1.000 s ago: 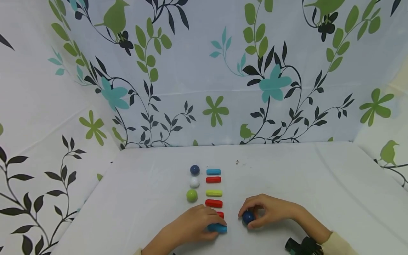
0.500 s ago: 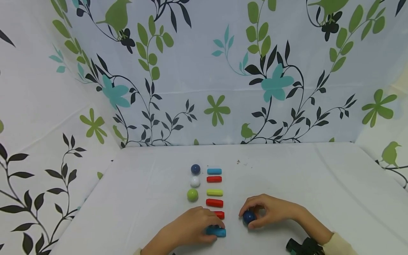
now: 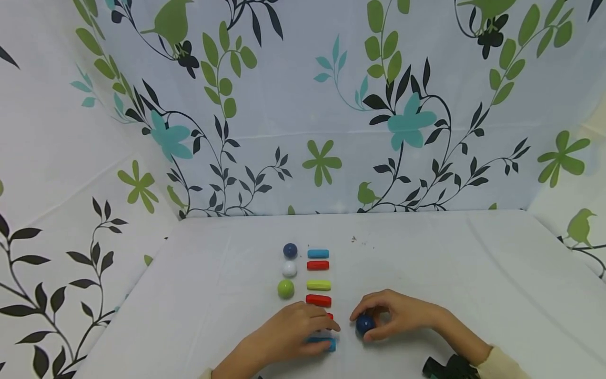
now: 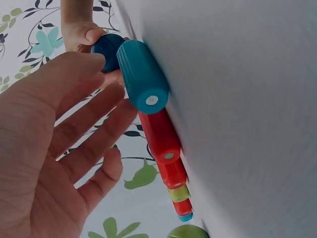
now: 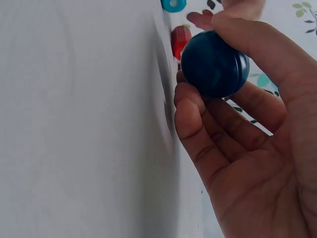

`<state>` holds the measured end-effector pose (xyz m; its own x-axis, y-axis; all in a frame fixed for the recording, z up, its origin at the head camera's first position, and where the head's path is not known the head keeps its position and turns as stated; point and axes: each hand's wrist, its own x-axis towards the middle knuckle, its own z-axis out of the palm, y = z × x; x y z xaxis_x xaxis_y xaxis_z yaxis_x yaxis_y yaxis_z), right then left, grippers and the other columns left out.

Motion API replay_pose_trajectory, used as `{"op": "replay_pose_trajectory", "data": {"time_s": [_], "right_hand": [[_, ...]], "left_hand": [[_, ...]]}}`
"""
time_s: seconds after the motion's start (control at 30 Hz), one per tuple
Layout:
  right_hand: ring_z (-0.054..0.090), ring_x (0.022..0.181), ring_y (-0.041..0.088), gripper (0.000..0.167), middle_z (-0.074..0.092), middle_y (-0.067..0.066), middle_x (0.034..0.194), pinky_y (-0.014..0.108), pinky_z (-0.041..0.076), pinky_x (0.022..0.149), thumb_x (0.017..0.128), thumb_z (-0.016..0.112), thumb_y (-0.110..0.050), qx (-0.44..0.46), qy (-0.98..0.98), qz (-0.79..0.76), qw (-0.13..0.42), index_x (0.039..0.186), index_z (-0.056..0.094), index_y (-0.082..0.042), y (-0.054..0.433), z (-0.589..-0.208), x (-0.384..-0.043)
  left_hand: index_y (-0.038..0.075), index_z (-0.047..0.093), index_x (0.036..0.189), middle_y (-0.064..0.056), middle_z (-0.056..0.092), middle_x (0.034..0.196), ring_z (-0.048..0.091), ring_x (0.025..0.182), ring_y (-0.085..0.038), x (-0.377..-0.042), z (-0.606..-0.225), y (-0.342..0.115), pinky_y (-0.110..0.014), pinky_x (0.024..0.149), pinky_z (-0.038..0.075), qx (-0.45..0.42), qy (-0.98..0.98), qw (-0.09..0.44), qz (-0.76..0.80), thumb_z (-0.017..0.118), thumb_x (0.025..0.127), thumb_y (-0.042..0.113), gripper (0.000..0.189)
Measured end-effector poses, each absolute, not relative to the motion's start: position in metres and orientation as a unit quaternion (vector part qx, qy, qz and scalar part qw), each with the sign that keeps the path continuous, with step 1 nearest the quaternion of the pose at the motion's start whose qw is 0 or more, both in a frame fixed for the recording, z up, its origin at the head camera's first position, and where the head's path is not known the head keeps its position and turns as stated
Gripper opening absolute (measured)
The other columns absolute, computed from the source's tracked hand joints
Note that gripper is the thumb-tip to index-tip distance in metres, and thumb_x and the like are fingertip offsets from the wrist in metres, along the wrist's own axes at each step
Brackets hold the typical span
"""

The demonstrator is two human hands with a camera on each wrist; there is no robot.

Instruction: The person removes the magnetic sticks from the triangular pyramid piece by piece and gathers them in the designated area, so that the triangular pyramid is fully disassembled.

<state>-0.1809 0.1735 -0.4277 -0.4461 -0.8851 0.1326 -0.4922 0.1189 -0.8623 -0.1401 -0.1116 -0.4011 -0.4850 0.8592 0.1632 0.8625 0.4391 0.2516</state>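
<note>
My right hand (image 3: pixel 396 311) pinches a dark blue ball (image 5: pixel 210 64) on the white table, thumb on one side and fingers on the other. My left hand (image 3: pixel 292 331) hovers over the nearest rod, a blue ribbed one (image 4: pixel 143 77) with a pale disc in its end. In the left wrist view its fingers are spread and loosely bent beside that rod, not closed round it; thumb contact is hard to tell. Beyond it lies a red rod (image 4: pixel 161 136), partly covered by the left hand in the head view. The ball is right of the blue rod, with a gap between them.
A column of rods runs away from me: red (image 3: pixel 318 300), yellow-green (image 3: pixel 319 285), red (image 3: pixel 317 265) and blue (image 3: pixel 317 253). Left of them stand a green ball (image 3: pixel 285 289), a white ball (image 3: pixel 289 269) and a dark blue ball (image 3: pixel 290 250). A black object (image 3: pixel 450 367) lies near the right sleeve.
The left hand's fingers have loosened and lifted from the near blue rod, which has shifted slightly toward me since a second ago. The right hand has brought its ball slightly left.
</note>
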Motion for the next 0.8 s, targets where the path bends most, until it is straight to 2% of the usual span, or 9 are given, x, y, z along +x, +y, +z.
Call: {"op": "replay_pose_trajectory", "data": {"time_s": [0.2, 0.37, 0.6, 0.8], "right_hand": [[0.056, 0.081, 0.002, 0.031, 0.067, 0.007, 0.109, 0.024, 0.054, 0.069, 0.09, 0.07, -0.012, -0.499, 0.688, -0.475, 0.226, 0.12, 0.064, -0.005, 0.166, -0.426, -0.175], [0.058, 0.081, 0.007, 0.03, 0.065, 0.011, 0.104, 0.027, 0.056, 0.07, 0.089, 0.071, -0.008, -0.521, 0.669, -0.481, 0.223, 0.119, 0.063, -0.006, 0.161, -0.429, -0.172], [0.056, 0.082, 0.001, 0.021, 0.062, 0.014, 0.094, 0.027, 0.056, 0.071, 0.088, 0.071, -0.005, -0.523, 0.665, -0.485, 0.222, 0.107, 0.062, -0.003, 0.158, -0.432, -0.17], [0.058, 0.089, 0.001, 0.022, 0.065, 0.012, 0.099, 0.029, 0.055, 0.08, 0.088, 0.072, -0.006, -0.52, 0.666, -0.486, 0.226, 0.107, 0.062, -0.004, 0.158, -0.429, -0.17]], "left_hand": [[0.019, 0.068, 0.115, 0.008, 0.068, 0.105, 0.061, 0.098, -0.002, -0.14, -0.404, -0.101, -0.012, 0.091, 0.043, -0.565, -0.801, 0.085, -0.177, 0.071, 0.09, 0.021, 0.026], [0.019, 0.065, 0.119, 0.006, 0.065, 0.114, 0.06, 0.101, -0.003, -0.14, -0.405, -0.091, -0.01, 0.092, 0.041, -0.58, -0.789, 0.084, -0.186, 0.072, 0.089, 0.021, 0.03], [0.02, 0.066, 0.117, 0.006, 0.062, 0.113, 0.059, 0.088, -0.001, -0.141, -0.407, -0.081, -0.005, 0.085, 0.038, -0.595, -0.778, 0.105, -0.17, 0.076, 0.086, 0.019, 0.033], [0.02, 0.066, 0.116, 0.008, 0.063, 0.111, 0.059, 0.086, -0.001, -0.143, -0.408, -0.074, -0.006, 0.086, 0.04, -0.601, -0.773, 0.13, -0.155, 0.078, 0.084, 0.018, 0.033]]}}
